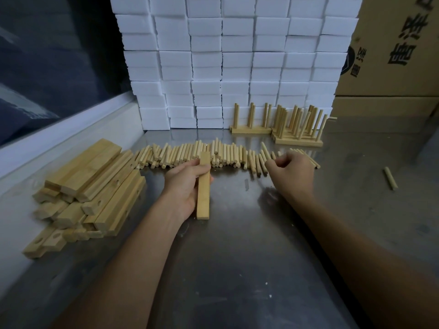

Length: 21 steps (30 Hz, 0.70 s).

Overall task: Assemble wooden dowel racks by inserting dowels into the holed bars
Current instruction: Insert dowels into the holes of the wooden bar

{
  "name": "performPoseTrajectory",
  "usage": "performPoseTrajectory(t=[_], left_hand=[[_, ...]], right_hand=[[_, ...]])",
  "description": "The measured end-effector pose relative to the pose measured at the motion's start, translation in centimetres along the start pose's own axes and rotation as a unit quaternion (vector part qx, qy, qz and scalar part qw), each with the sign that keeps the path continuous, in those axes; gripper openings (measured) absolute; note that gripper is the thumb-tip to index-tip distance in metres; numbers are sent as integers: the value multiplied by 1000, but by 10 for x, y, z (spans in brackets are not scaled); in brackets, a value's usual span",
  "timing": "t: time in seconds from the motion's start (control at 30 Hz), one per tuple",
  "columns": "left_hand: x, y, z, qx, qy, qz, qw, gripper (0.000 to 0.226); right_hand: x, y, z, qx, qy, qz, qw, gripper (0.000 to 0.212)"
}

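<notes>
One holed bar (203, 186) is gripped lengthwise, pointing away, by the left hand (184, 184); right hand (291, 170) fingers are curled over the dowels (190, 154), grasp unclear.

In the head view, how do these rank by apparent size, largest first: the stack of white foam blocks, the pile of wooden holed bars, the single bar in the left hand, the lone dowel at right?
1. Stack of white foam blocks
2. Pile of wooden holed bars
3. Single wooden bar held by the left hand
4. Lone wooden dowel
</notes>
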<state>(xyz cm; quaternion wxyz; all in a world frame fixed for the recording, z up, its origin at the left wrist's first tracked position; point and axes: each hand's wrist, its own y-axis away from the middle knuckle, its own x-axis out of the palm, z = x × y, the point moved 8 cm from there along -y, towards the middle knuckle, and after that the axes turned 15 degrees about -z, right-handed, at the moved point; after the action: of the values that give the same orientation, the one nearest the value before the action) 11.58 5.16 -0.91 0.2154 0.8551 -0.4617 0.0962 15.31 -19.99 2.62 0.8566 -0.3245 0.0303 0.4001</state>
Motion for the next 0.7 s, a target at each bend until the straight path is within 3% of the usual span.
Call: performPoseTrajectory(t=[0.03, 0.1, 0.27, 0.4, 0.6, 0.7], left_hand=[[2, 0, 0, -1, 3, 5, 1000, 26], [5, 2, 0, 6, 4, 15, 1000, 28], [12, 8, -4, 54, -23, 49, 997, 22], [17, 14, -7, 52, -6, 66, 996, 8], [12, 13, -8, 93, -31, 46, 994, 11], [21, 19, -6, 108, -57, 87, 989, 13]], right_hand=[[0, 2, -1, 16, -22, 12, 1000, 5], [2, 9, 0, 37, -52, 53, 997, 26], [8, 32, 19, 44, -118, 131, 983, 20], [10, 49, 45, -24, -141, 146, 979, 18], [14, 62, 59, -107, -105, 173, 973, 9], [12, 71, 74, -195, -105, 195, 955, 14]])
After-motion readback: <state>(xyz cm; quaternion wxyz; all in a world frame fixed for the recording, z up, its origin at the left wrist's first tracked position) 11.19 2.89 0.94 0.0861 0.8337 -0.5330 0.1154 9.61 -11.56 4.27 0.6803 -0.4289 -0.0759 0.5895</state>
